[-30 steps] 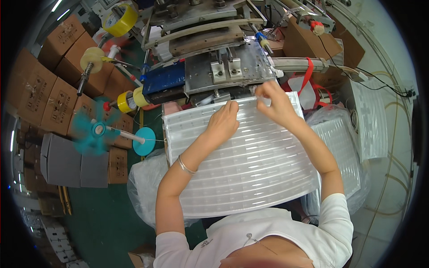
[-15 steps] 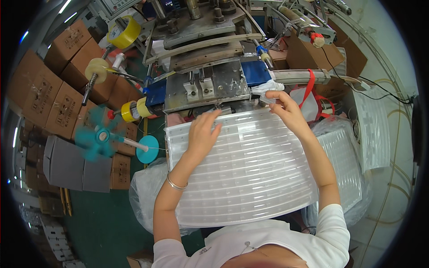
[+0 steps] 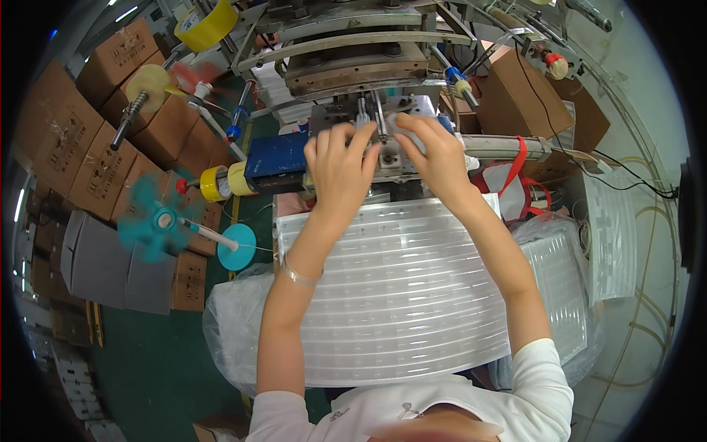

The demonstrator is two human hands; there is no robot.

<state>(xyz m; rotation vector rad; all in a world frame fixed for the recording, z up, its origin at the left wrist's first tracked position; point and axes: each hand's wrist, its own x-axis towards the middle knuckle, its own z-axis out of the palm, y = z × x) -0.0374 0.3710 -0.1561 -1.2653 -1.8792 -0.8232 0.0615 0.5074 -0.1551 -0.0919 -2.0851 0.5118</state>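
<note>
- My left hand is up on the grey metal fixture of the machine, fingers spread and laid flat across its left side; it grips nothing that I can make out.
- My right hand rests on the right side of the same fixture, fingers loosely curved over a pale piece on it (whether I am pinching that piece I cannot tell).
- Two thin upright pins on the fixture stand between my hands.
- Below my forearms lies the clear ribbed plastic tray, a wide sheet with rows of long grooves; its far edge comes up just beside the fixture and neither hand touches it.
- A thin bracelet sits on my left wrist.
- A second stack of the same clear trays, partly in a plastic bag, lies to my right, just beside the big tray.
- To my left a blue block joins the machine, with yellow tape rolls touching its end.
- Further left a small teal fan is a blur of blades, in front of brown cardboard boxes.
</note>
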